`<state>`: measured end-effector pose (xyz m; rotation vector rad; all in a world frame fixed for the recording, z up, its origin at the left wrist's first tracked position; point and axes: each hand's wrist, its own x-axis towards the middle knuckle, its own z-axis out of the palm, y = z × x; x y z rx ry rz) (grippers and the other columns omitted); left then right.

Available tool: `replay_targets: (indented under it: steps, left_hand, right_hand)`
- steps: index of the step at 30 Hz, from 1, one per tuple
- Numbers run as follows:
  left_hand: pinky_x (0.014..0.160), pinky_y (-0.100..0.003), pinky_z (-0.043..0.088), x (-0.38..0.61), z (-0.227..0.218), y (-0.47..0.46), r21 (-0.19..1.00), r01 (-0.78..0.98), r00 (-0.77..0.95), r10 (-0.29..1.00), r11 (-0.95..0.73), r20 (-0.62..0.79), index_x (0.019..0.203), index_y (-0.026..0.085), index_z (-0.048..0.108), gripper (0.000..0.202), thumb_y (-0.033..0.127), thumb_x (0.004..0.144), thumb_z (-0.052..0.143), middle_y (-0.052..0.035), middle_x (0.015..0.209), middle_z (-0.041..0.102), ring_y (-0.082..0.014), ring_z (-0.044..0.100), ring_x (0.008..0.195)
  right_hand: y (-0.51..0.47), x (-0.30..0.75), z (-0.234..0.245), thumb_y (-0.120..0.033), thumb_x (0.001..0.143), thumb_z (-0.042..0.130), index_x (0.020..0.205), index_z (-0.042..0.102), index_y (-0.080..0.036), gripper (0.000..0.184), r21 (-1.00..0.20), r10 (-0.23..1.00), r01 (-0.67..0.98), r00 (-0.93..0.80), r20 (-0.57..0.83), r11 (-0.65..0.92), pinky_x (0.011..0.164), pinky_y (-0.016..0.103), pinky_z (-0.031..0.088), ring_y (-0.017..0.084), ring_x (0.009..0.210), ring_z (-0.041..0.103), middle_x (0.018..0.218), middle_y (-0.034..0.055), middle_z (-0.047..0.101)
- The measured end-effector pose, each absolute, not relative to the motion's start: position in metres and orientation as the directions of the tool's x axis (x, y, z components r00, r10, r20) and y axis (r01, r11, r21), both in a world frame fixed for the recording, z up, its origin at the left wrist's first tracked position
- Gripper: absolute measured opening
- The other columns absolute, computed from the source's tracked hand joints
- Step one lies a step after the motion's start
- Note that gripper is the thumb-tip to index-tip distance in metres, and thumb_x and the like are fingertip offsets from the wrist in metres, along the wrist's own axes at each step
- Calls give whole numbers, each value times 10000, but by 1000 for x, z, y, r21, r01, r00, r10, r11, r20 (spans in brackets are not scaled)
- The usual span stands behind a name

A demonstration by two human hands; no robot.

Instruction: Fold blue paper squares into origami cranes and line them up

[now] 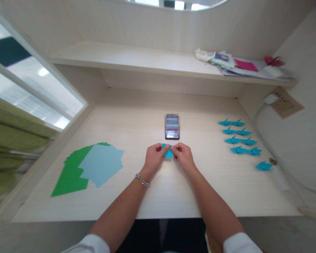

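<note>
- Pale wood makes up the tabletop [126, 119], with a low wall at the back and a shelf [147, 58] above it.
- One small blue paper [168, 154] is between the two hands, near the middle of the tabletop from side to side.
- On the paper's left side is the left hand [156, 154]. Its fingers are curled in, and its thumb and finger pinch the paper.
- On the other side is the right hand [183, 154]. It is curled too, and its thumb and finger pinch the paper near its top right part.
- Both thumbs are on top of the paper, with their tips close together.
- A phone [172, 136] lies flat just past the paper, so there is only a little room that way.
- To the left, a strip of wood lies between the left hand and a light blue sheet pile [102, 165]. That pile covers part of some green sheets [68, 179].
- To the right, a wide stretch of wood lies between the right hand and the folded blue shapes [239, 141]. They make four rows of two, and one more blue shape [264, 166] sits nearer the front.
- The front edge of the tabletop runs under both arms, and the hands are well in from it.
</note>
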<state>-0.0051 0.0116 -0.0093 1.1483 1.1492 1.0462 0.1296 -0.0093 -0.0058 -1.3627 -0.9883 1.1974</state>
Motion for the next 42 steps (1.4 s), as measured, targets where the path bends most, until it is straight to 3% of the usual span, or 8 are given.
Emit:
replay_targets:
  steps: [10,15,18,23,29,35,38,42]
  left_hand:
    - [487,-207,336,-3,-8,11,985,-110,71,990,132,-125,587,134,579,358,449,746,643,30,538,497,-84,433,515]
    - [514,-218,372,-4,-5,11,977,-155,49,989,146,-140,662,118,661,309,422,699,701,0,603,597,-97,486,548]
    - [548,-233,420,-4,-3,11,910,-341,69,972,235,-226,719,107,679,272,356,645,760,-25,663,640,-109,535,579]
    - [540,-233,452,-1,-1,13,761,-559,101,938,330,-332,789,104,663,273,228,589,800,-26,683,632,-109,565,578]
    - [516,-217,441,1,0,12,744,-597,63,942,299,-329,1071,139,616,471,184,628,768,8,639,595,-101,560,540]
    - [513,-185,423,-11,1,21,725,-658,-27,955,206,-297,1022,156,622,409,179,638,761,40,595,551,-65,520,508]
    - [522,-182,416,-16,3,22,807,-565,-33,972,173,-232,915,136,652,285,250,672,747,6,630,595,-72,535,543]
    - [559,-240,440,-12,2,15,920,-292,211,956,262,-205,763,106,681,264,343,665,743,-45,675,648,-119,559,580]
  right_hand:
    - [-10,121,-10,-488,768,587,675,561,-174,328,-987,970,-71,189,-155,-144,470,238,385,111,467,480,520,-33,534]
    - [-11,120,-13,-477,682,685,693,566,-171,329,-977,980,-97,35,-194,-189,499,247,423,121,492,527,564,-14,583]
    - [-11,122,-13,-464,650,715,622,541,-175,339,-973,978,-101,-22,-207,-208,487,246,411,111,447,500,505,-19,569]
    - [-12,124,-8,-437,608,750,604,543,-175,334,-930,960,-241,-102,-261,-279,445,235,378,99,407,465,472,-26,556]
    - [-12,123,-6,-403,619,744,584,550,-170,305,-914,952,-271,-133,-276,-303,421,228,341,91,398,441,477,-20,559]
    - [-14,127,0,-392,613,750,577,548,-163,308,-909,947,-264,-122,-298,-321,412,225,345,92,402,454,495,-3,585]
    - [-15,133,2,-393,606,756,566,532,-164,322,-909,948,-269,-85,-306,-317,399,222,338,87,391,448,495,-3,586]
    - [-15,138,1,-405,600,763,576,541,-162,329,-922,955,-252,-98,-279,-295,415,223,353,88,403,456,501,-10,580]
